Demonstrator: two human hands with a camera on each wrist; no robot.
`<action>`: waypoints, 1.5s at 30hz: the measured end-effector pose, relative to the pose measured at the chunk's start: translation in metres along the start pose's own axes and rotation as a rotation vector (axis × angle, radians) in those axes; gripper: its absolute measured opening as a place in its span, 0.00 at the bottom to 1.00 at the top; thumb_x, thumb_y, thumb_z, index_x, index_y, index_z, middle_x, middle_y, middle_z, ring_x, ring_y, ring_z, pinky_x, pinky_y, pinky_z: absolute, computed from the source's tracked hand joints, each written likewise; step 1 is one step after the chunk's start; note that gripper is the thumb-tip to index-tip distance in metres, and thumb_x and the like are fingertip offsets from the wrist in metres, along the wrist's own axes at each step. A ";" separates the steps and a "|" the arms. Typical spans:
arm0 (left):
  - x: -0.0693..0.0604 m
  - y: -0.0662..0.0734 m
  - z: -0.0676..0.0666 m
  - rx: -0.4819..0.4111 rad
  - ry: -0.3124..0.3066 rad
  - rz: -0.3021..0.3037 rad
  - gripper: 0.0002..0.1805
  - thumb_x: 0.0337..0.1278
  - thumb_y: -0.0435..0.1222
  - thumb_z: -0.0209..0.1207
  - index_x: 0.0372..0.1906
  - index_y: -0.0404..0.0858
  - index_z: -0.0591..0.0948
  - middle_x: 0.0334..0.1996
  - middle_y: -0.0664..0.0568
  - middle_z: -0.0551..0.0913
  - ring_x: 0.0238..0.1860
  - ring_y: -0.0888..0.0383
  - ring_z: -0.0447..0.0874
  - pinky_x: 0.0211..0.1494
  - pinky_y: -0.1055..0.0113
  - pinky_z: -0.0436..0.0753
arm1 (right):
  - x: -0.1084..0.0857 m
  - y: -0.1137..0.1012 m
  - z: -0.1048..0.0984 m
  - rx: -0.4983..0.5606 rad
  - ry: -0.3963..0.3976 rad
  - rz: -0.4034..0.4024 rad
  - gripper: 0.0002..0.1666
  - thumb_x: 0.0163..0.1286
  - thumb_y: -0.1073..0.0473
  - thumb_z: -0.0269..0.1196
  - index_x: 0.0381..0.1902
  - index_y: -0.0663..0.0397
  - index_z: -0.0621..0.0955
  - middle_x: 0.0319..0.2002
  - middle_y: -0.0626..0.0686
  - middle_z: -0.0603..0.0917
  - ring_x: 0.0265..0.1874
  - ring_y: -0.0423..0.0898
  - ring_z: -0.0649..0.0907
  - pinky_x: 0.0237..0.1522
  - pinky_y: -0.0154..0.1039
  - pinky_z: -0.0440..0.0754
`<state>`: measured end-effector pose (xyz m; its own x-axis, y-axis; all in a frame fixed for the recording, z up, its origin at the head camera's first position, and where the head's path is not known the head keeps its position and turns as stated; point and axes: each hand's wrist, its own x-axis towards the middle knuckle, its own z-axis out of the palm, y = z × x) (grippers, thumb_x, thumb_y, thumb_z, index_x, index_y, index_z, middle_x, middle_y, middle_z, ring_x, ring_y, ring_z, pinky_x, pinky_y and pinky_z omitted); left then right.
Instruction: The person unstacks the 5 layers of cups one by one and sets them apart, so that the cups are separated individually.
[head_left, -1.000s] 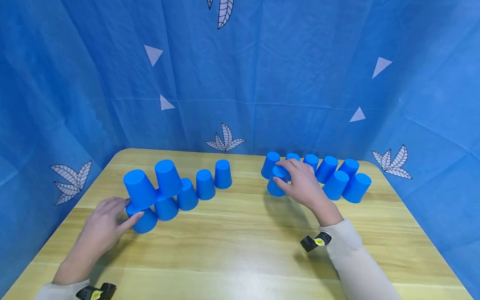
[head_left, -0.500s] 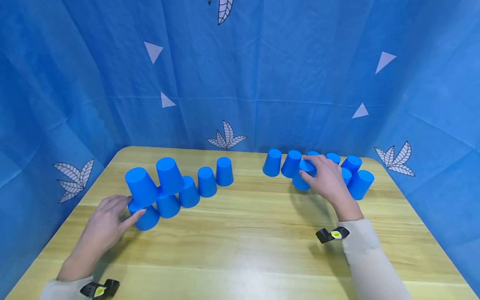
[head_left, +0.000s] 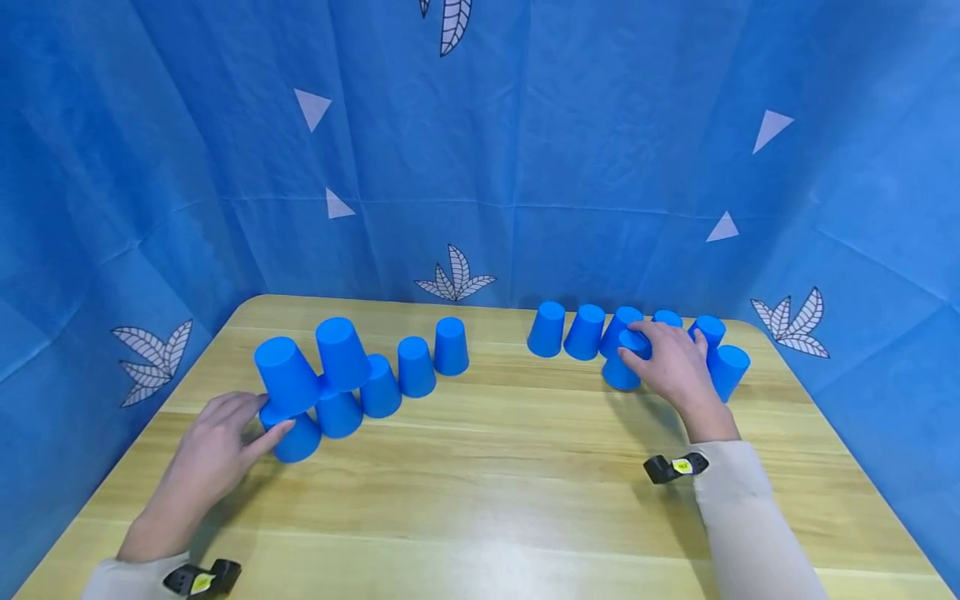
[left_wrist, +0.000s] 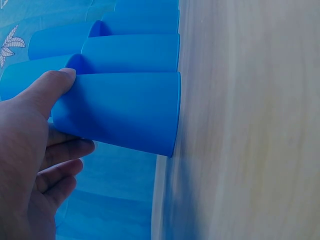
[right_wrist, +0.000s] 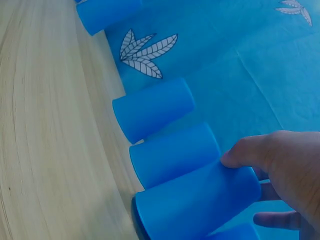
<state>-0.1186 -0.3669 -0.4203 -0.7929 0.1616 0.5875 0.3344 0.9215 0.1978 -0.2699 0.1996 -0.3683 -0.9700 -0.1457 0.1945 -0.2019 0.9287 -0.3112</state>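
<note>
In the head view, my left hand [head_left: 213, 442] grips the near end cup [head_left: 298, 439] of a slanting row, thumb on one side and fingers on the other. Two upside-down blue cups [head_left: 287, 375] stand on top of that row. The left wrist view shows the held cup [left_wrist: 120, 110] with its rim at the table. On the right, my right hand [head_left: 678, 362] holds another upside-down blue cup [head_left: 621, 375] in front of the back row. In the right wrist view the thumb presses this cup [right_wrist: 195, 200] near its base; whether its rim touches the table I cannot tell.
Several upside-down cups [head_left: 547, 330] line the back right of the wooden table [head_left: 480, 492]. One cup [head_left: 727, 371] stands just right of my right hand, which hides part of that group. A blue curtain [head_left: 510, 150] hangs behind the table.
My right hand has carried its cup rightward along the front of the back row, uncovering cups at that row's left end. The left hand keeps its grip, and the left stack stays put.
</note>
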 end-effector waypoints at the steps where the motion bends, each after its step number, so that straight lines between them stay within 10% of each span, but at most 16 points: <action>1: 0.000 0.000 0.000 -0.001 -0.004 -0.001 0.26 0.57 0.47 0.67 0.47 0.27 0.82 0.42 0.35 0.83 0.48 0.36 0.78 0.52 0.36 0.77 | 0.000 0.001 0.000 -0.004 -0.001 0.004 0.34 0.69 0.45 0.62 0.66 0.57 0.71 0.63 0.69 0.71 0.65 0.70 0.63 0.65 0.76 0.37; 33: -0.004 -0.001 0.001 -0.008 -0.013 0.001 0.25 0.55 0.45 0.68 0.47 0.27 0.82 0.41 0.36 0.83 0.47 0.36 0.78 0.51 0.37 0.77 | -0.009 0.009 -0.005 -0.023 -0.032 0.012 0.36 0.68 0.45 0.64 0.66 0.60 0.71 0.62 0.70 0.71 0.63 0.71 0.66 0.63 0.78 0.41; 45: 0.000 0.000 0.000 -0.008 -0.008 0.002 0.26 0.55 0.46 0.68 0.48 0.27 0.82 0.41 0.36 0.84 0.48 0.36 0.78 0.51 0.37 0.77 | -0.011 -0.018 -0.016 -0.019 0.055 -0.124 0.34 0.70 0.44 0.62 0.63 0.64 0.73 0.60 0.68 0.74 0.61 0.68 0.70 0.62 0.70 0.64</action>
<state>-0.1181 -0.3670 -0.4203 -0.7964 0.1667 0.5813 0.3404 0.9181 0.2030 -0.2537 0.1903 -0.3503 -0.9289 -0.2413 0.2810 -0.3165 0.9111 -0.2639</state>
